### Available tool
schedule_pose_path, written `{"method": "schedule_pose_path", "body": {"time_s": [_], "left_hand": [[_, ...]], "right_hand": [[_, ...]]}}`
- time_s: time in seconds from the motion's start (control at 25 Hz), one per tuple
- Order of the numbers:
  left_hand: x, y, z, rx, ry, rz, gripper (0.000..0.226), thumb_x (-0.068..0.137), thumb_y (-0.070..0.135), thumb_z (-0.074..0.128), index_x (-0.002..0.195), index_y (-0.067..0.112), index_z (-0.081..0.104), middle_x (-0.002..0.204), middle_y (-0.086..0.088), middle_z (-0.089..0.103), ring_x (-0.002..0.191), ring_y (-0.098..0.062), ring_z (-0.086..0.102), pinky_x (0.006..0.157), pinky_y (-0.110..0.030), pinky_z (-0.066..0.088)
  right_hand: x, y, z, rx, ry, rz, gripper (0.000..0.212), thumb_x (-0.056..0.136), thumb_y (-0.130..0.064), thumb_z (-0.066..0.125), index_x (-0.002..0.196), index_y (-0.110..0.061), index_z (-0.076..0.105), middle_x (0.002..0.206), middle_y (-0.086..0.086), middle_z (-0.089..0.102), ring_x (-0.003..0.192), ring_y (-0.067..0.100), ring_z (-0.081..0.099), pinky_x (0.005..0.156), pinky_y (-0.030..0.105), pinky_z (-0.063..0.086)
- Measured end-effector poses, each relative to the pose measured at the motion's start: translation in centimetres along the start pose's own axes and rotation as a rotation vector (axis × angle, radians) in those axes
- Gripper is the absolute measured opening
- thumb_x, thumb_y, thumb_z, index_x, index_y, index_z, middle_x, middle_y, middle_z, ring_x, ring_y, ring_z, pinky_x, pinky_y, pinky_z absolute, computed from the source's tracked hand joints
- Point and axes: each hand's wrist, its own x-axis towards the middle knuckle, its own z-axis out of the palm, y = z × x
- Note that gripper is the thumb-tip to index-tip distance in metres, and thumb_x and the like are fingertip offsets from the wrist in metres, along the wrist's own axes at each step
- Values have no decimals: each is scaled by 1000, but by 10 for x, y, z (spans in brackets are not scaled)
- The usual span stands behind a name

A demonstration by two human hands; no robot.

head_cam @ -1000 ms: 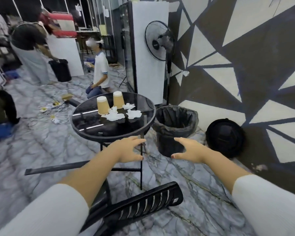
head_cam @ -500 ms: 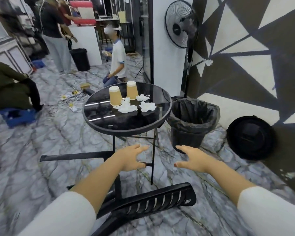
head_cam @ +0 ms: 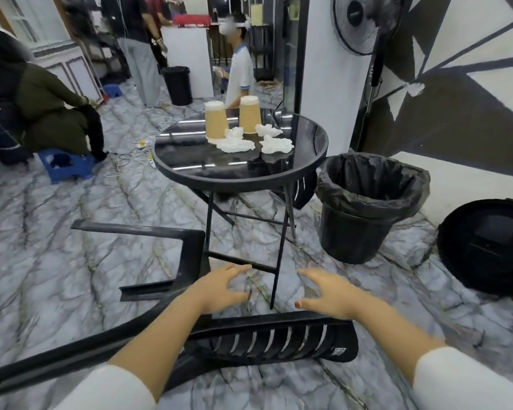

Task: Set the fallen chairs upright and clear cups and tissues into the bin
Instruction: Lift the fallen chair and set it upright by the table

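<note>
A black plastic chair (head_cam: 273,340) lies fallen on the marble floor in front of me, its slatted back nearest. My left hand (head_cam: 219,291) and my right hand (head_cam: 326,294) hover just above that back, fingers spread, holding nothing. On the round black glass table (head_cam: 190,170) stand two upside-down paper cups (head_cam: 216,119) (head_cam: 250,114) among crumpled white tissues (head_cam: 234,143) (head_cam: 276,145). A black bin (head_cam: 365,202) lined with a black bag stands right of the table. Part of another black chair (head_cam: 304,187) shows behind the table.
A black round lid-like object (head_cam: 486,247) leans at the wall on the right. A standing fan (head_cam: 365,25) is behind the bin. A person sits on a blue stool (head_cam: 65,167) at left; others stand farther back by another bin (head_cam: 176,84). Cables (head_cam: 148,149) lie on the floor.
My view has moved closer and tilted down, so the table, bin and fallen chair appear larger. Both hands have lowered toward the chair's slatted back, still spread apart.
</note>
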Motion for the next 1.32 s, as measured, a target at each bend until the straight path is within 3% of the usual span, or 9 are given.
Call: {"method": "schedule_pose_path", "body": {"time_s": [0.08, 0.28, 0.48, 0.56, 0.68, 0.84, 1.0, 1.16, 1.32], "left_hand": [[14, -35, 42, -126, 46, -26, 63, 87, 42, 57, 141, 45, 24, 157, 6, 17, 143, -16, 20, 114, -35, 25], [47, -115, 124, -67, 119, 8, 60, 87, 46, 56, 140, 46, 26, 155, 4, 20, 142, -16, 20, 114, -33, 23], [73, -157, 181, -303, 282, 90, 46, 83, 53, 57, 125, 56, 41, 147, 15, 35, 135, -5, 29, 102, -23, 29], [77, -163, 194, -232, 274, 56, 34, 75, 66, 56, 106, 71, 44, 139, 21, 46, 131, -2, 38, 108, -30, 32], [80, -160, 198, -51, 300, -10, 24, 84, 58, 50, 94, 78, 41, 131, 33, 49, 129, 3, 40, 110, -40, 28], [88, -150, 204, -1, 452, -59, 25, 88, 52, 49, 81, 76, 46, 111, 44, 47, 120, 9, 41, 94, -33, 19], [93, -151, 209, -13, 523, -81, 21, 89, 48, 51, 86, 69, 53, 118, 34, 58, 116, 8, 44, 84, -30, 14], [95, -154, 215, -10, 568, -76, 21, 89, 45, 52, 94, 65, 57, 117, 31, 61, 116, 6, 46, 81, -31, 14], [89, -159, 212, -17, 540, -49, 24, 91, 43, 49, 96, 66, 55, 118, 33, 59, 118, 3, 43, 79, -30, 11]], "right_hand": [[23, 24, 45, -21, -5, -25, 74, 87, -46, 55, 147, -23, 19, 157, 0, 18, 144, 18, 18, 118, 36, 20], [87, 76, 140, -46, 19, -102, 74, 86, -54, 52, 146, -32, 15, 158, -2, 14, 145, 17, 15, 118, 40, 21], [122, 111, 195, 22, 131, -245, 59, 87, -55, 49, 140, -48, 23, 155, -14, 20, 143, 10, 18, 117, 38, 23], [121, 117, 202, 24, 129, -261, 53, 89, -52, 47, 139, -49, 26, 153, -16, 26, 142, 9, 20, 117, 35, 22], [120, 118, 205, 11, 129, -249, 41, 90, -52, 45, 127, -63, 30, 149, -17, 36, 141, 12, 26, 116, 38, 22], [128, 129, 191, -3, 181, -237, 37, 95, -32, 48, 128, -49, 47, 139, -18, 49, 130, 4, 41, 111, 29, 33], [126, 153, 182, -230, 153, -217, 42, 97, -36, 41, 125, -66, 32, 134, -22, 52, 122, 6, 49, 102, 33, 42], [122, 155, 188, -244, 214, -226, 46, 98, -33, 40, 117, -73, 27, 128, -18, 55, 115, 9, 52, 93, 33, 46], [120, 149, 188, -214, 213, -222, 50, 96, -32, 45, 102, -79, 31, 125, -22, 56, 117, 5, 50, 98, 38, 44]]}}
